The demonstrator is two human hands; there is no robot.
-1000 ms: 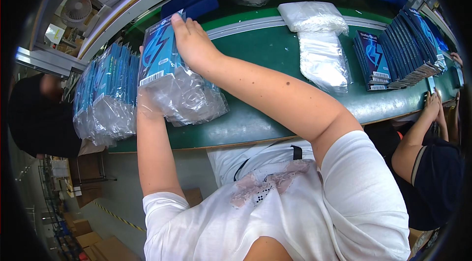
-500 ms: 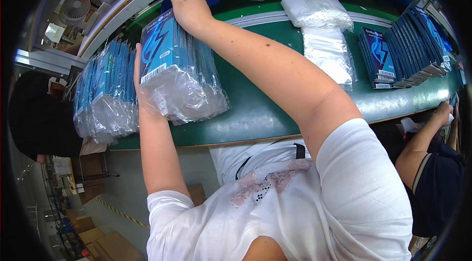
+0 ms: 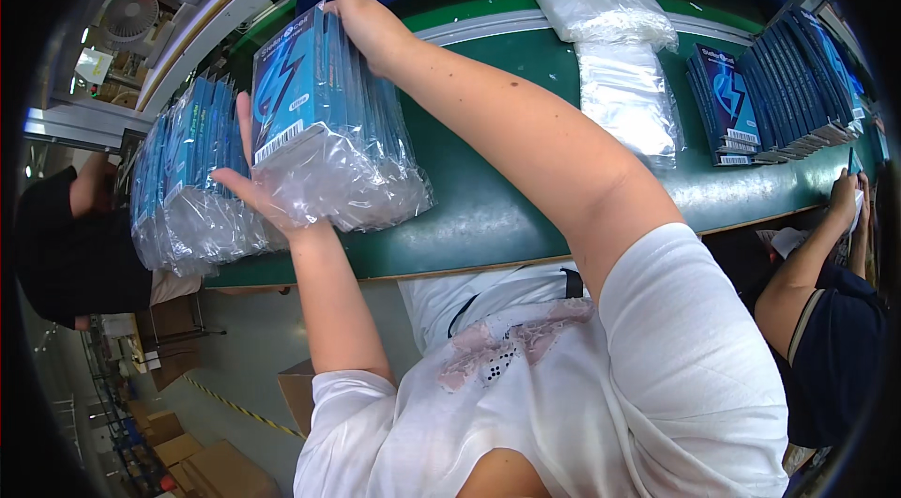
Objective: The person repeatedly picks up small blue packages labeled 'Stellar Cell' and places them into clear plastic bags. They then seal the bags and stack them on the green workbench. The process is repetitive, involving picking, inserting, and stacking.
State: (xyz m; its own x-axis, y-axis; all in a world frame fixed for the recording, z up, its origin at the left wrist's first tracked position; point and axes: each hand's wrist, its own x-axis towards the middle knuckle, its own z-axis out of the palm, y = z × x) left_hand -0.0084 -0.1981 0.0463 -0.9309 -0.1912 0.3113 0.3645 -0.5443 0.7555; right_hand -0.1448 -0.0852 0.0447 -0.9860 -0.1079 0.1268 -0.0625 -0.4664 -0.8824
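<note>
One row of bagged blue packs (image 3: 300, 85), left part of green table (image 3: 497, 113); your left hand (image 3: 267, 198) splayed at its near left, unclenched; your right hand (image 3: 374, 27) at its far end, can't tell grip

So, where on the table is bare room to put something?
Bare table lies between the bagged packs and clear bags, though the right arm crosses above. Crowded: the left end, around the left hand, and right, under the dark stack.
</note>
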